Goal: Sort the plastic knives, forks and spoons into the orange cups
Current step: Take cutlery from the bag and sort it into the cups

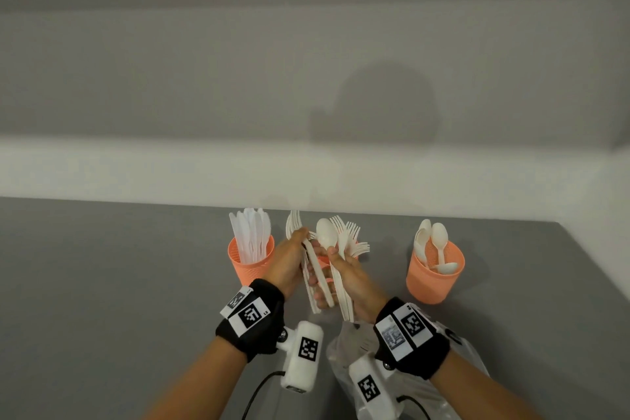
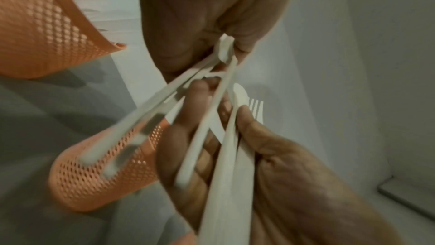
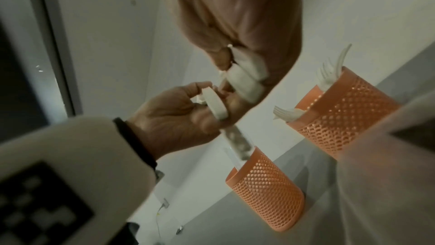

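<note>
Both hands meet above the middle orange cup (image 1: 356, 254), which holds several forks and is mostly hidden behind them. My left hand (image 1: 288, 264) grips a few white forks (image 1: 294, 220) by their handles. In my right hand (image 1: 356, 278) is a bundle of white cutlery with a spoon (image 1: 325, 232) on top and fork tines behind it. The left cup (image 1: 250, 264) is full of knives; the right cup (image 1: 434, 280) holds spoons. In the left wrist view my left hand (image 2: 212, 26) pinches handles (image 2: 146, 104) that cross the bundle (image 2: 226, 184) in my right hand (image 2: 282, 174).
A crumpled clear plastic bag (image 1: 344, 348) lies on the grey table (image 1: 119, 283) under my right wrist. A white wall ledge (image 1: 170, 174) runs right behind the cups. The table's right edge passes close to the spoon cup.
</note>
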Demonstrator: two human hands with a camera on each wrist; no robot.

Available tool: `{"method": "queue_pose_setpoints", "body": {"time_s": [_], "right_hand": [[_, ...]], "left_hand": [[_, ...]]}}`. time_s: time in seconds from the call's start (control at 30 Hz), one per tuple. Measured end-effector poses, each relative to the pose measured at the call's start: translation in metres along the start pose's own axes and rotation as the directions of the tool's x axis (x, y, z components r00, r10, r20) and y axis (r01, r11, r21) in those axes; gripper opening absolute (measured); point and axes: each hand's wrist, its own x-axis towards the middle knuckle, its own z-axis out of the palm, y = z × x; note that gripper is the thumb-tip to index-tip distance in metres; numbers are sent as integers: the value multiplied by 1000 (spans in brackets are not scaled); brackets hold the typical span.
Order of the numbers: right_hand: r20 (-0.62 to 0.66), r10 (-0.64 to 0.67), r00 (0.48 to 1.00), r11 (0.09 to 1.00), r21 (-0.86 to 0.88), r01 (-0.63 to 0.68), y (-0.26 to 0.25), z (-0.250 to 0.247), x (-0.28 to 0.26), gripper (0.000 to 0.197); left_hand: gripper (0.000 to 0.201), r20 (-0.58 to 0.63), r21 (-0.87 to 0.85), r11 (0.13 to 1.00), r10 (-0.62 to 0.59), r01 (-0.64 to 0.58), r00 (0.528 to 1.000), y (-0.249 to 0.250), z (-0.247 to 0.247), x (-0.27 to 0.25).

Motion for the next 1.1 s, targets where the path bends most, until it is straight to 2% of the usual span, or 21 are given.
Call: {"method": "queue_pose_setpoints", "body": {"time_s": [0.13,0.23,0.3,0.37,0.43,0.5,0.6,0.67,0.8,0.87,1.0,1.1], "right_hand": [[-180,-97,979,984,-167,67,2,-3,6,38],[-287,-228,931,929,-350,120,7,-11,10,37],[-303,-360,882,834,-529,159,8,-16,11,36],[-290,-421,859,746,-650,146,6,-16,10,31],[-281,-440,853,683,-721,115,4,-13,8,30],[-269,-446,854,634,-768,89,2,-7,4,30],[-255,-452,855,593,-802,74,0,-1,0,32],[-242,-456,856,602,-793,97,0,-1,-1,30],[-293,-404,867,802,-569,181,-3,-5,0,24],[-329,-390,860,845,-498,193,-5,-5,-2,20],[-312,-458,832,777,-595,205,-7,-6,-6,13],[-278,-469,838,735,-649,196,-7,-8,-9,11]], "left_hand": [[43,-216,1,998,57,-58,975,3,0,6],[31,-307,-110,983,111,-150,945,7,-5,9],[28,-301,-67,981,155,-183,941,9,-7,8],[30,-252,115,974,217,-193,943,11,-2,-1],[23,-164,222,951,255,-216,953,14,9,-13],[13,-80,247,933,289,-262,954,13,21,-20],[13,-71,260,921,317,-289,946,3,31,-20],[15,-114,248,928,311,-277,943,-1,31,-17],[23,-72,141,975,180,-169,981,-1,28,-12],[26,-58,70,993,104,-99,993,0,27,-9],[36,-16,-119,992,37,-38,999,2,33,-8],[34,7,-20,998,54,-54,999,-1,38,-6]]}}
